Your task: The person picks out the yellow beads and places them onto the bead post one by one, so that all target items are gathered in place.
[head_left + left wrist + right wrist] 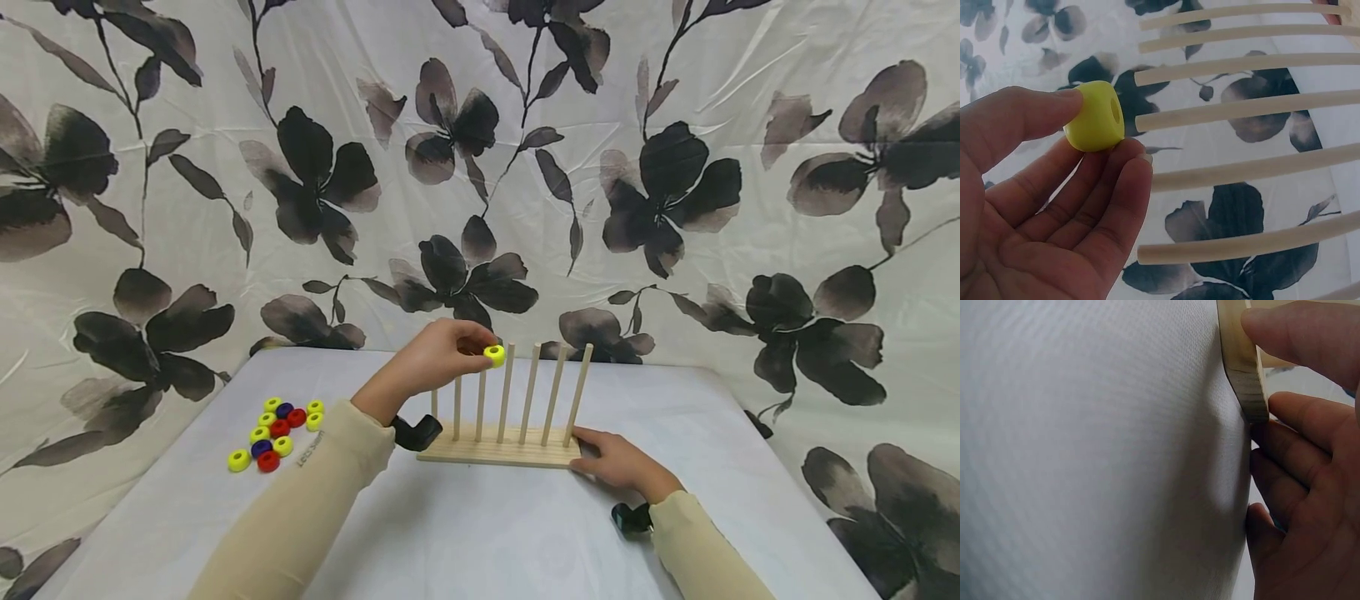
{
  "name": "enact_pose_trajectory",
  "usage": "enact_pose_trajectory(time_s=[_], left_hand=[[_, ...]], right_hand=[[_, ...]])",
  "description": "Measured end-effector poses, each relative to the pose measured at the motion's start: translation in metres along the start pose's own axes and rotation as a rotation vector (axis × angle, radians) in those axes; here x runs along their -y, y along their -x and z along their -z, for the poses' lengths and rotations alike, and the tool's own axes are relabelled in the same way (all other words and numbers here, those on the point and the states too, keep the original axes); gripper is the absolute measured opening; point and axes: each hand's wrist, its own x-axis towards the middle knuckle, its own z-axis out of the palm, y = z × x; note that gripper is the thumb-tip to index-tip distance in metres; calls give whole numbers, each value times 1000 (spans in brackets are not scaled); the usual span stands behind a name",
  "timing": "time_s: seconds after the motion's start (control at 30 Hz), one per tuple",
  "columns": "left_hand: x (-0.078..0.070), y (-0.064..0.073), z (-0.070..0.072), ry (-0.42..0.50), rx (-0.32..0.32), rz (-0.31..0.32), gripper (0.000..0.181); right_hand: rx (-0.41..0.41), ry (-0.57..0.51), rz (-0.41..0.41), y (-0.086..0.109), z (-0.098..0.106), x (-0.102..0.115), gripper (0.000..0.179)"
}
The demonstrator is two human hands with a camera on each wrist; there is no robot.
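Between thumb and fingertips, my left hand (431,365) pinches a yellow bead (494,356) with a hole through it. It is held up by the peg tops of a wooden peg rack (498,454). In the left wrist view the yellow bead (1096,117) is apart from the pegs (1210,115), its hole turned toward them. At the rack's right end, my right hand (622,462) grips the base. The right wrist view has the thumb on the base (1244,375) and the other fingers around its end, close to the table. No bead is visible on the pegs.
On the left of the white-covered table (480,533) lie several loose yellow, red and dark blue beads, among them a red bead (267,461) and a blue bead (262,448). A floral cloth (480,183) hangs behind the table.
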Motion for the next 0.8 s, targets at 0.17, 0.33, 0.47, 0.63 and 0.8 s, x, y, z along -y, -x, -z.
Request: enact_pose_trajectory(time_s=[0.17, 0.33, 0.47, 0.63, 0.8], left_hand=[[-6, -4, -1, 1, 8, 4, 30], [-13, -9, -4, 1, 9, 1, 30], [-17, -14, -6, 1, 16, -18, 30], [-22, -20, -9, -12, 24, -48, 30], [-30, -25, -12, -7, 23, -42, 30]], right_hand=[[-2, -1, 6, -1, -1, -1, 67], [-8, -3, 12, 0, -1, 0, 67], [-2, -7, 2, 0, 0, 0, 68], [6, -8, -16, -1, 0, 1, 68], [4, -17, -20, -2, -1, 0, 67]])
